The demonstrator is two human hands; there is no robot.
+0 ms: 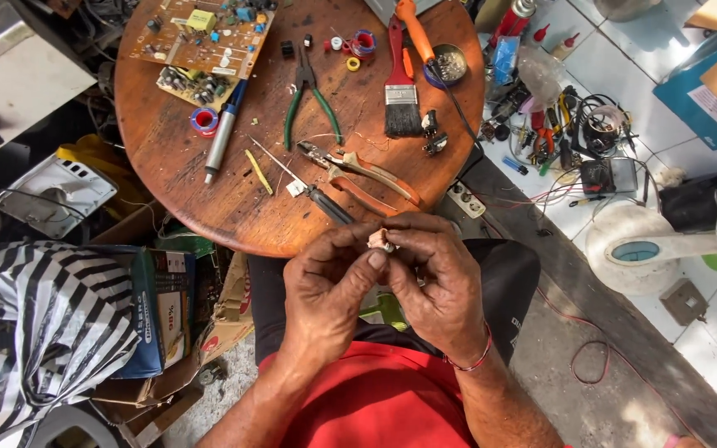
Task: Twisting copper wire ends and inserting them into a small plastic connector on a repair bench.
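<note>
Round and wooden, the worktop [176, 158] sits just beyond my knees. Nearest me, my left hand [325, 286] and right hand [441, 286] meet, fingers [375, 259] pinched shut on a small pale part [381, 241]. It looks light, stiff and easily dropped, so I hold it by its edges. Beyond lie orange-handled pliers [358, 170], green-handled pliers [309, 99], a paintbrush [400, 91] and circuit boards [201, 37].
</note>
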